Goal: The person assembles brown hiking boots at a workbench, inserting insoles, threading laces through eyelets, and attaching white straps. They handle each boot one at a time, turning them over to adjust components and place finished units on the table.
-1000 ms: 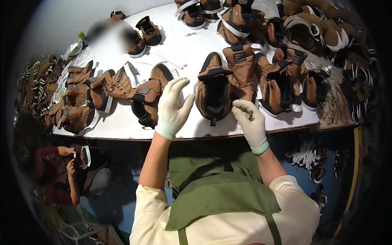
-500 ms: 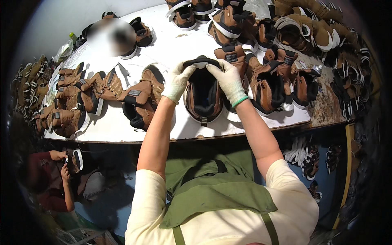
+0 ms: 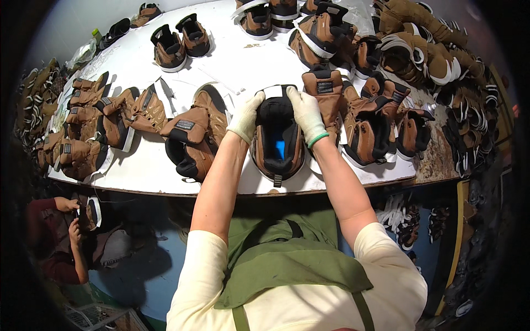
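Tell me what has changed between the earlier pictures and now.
The left hand moved right and the right hand moved left and away from the body; both took hold of the black-and-brown shoe at its far end. A blue patch now shows inside it. The brown shoes just left stayed on the white table.

One fisheye — head-worn, facing down

Held shoe [image 3: 277,132] looks matt outside, cloth-lined inside. Gloves [image 3: 307,114] look knitted, matt. Apron [image 3: 298,270] is creased matt cloth; tabletop [image 3: 234,58] looks smooth.
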Action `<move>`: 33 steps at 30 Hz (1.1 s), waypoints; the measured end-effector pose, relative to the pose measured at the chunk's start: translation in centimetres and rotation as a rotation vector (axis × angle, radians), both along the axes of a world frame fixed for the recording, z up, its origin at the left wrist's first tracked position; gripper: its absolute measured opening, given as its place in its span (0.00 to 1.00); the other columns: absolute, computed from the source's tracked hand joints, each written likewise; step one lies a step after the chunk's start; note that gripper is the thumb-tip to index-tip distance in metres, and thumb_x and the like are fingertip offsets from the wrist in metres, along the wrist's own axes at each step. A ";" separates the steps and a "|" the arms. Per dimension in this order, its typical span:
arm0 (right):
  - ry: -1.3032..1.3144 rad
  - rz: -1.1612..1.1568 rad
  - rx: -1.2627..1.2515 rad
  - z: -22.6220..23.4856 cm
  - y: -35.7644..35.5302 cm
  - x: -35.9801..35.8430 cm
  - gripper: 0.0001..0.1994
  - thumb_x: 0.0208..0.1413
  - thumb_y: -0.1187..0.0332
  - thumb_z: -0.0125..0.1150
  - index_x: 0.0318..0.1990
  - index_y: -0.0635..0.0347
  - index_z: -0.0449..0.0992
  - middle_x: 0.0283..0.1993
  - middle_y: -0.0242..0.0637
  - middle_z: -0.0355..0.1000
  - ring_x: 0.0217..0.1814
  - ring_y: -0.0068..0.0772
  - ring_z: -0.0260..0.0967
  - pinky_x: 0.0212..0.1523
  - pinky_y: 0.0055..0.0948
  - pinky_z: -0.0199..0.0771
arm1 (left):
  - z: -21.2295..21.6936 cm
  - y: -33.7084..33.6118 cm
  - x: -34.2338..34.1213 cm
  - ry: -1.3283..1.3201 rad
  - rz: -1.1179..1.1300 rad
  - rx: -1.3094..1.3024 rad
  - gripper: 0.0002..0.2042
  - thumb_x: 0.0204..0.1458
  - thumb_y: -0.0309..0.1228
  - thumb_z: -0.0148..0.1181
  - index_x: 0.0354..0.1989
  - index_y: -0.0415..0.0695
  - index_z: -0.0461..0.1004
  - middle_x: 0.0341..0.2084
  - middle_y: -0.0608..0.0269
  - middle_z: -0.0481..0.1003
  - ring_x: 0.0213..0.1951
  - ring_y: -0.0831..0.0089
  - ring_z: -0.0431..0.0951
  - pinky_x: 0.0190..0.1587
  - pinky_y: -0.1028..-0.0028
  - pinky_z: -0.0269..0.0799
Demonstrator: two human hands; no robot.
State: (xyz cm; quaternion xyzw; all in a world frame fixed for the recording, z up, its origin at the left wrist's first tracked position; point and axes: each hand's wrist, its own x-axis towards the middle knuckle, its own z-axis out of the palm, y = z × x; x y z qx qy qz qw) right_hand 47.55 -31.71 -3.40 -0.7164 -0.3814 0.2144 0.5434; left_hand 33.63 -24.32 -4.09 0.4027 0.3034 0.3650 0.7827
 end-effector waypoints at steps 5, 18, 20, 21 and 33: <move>0.075 0.003 0.001 0.5 -0.3 -0.6 0.28 0.63 0.48 0.50 0.35 0.72 0.76 0.25 0.42 0.72 0.29 0.33 0.67 0.36 0.35 0.68 | -3.9 2.0 0.8 -0.147 -0.126 -0.194 0.16 0.61 0.37 0.53 0.50 0.39 0.73 0.41 0.60 0.77 0.41 0.70 0.77 0.46 0.70 0.74; 0.076 -0.001 -0.005 -0.8 0.0 0.3 0.27 0.63 0.48 0.50 0.34 0.72 0.77 0.24 0.41 0.70 0.27 0.31 0.64 0.34 0.35 0.67 | 1.2 -1.1 -1.0 0.027 -0.079 0.012 0.17 0.59 0.40 0.56 0.49 0.40 0.74 0.40 0.61 0.77 0.42 0.71 0.77 0.49 0.72 0.72; 0.100 0.003 0.010 -0.7 0.0 0.2 0.27 0.63 0.49 0.51 0.34 0.71 0.77 0.23 0.39 0.69 0.27 0.29 0.64 0.34 0.33 0.67 | 2.1 -1.8 -1.2 0.041 -0.144 0.218 0.17 0.55 0.36 0.62 0.49 0.39 0.74 0.39 0.63 0.77 0.41 0.73 0.76 0.48 0.73 0.72; 0.122 0.002 0.037 -0.6 0.0 -0.1 0.27 0.64 0.49 0.51 0.34 0.71 0.77 0.23 0.38 0.69 0.27 0.29 0.64 0.34 0.33 0.67 | 1.8 -1.7 -1.0 0.065 -0.132 0.238 0.17 0.53 0.33 0.63 0.49 0.39 0.73 0.39 0.63 0.77 0.41 0.73 0.76 0.48 0.74 0.72; -0.640 -0.089 0.159 8.4 -3.5 3.2 0.20 0.53 0.56 0.62 0.49 0.59 0.75 0.49 0.47 0.74 0.48 0.46 0.74 0.49 0.37 0.74 | 0.5 -1.2 -0.7 0.140 0.037 0.283 0.14 0.52 0.27 0.61 0.46 0.35 0.77 0.38 0.60 0.79 0.38 0.74 0.77 0.43 0.75 0.73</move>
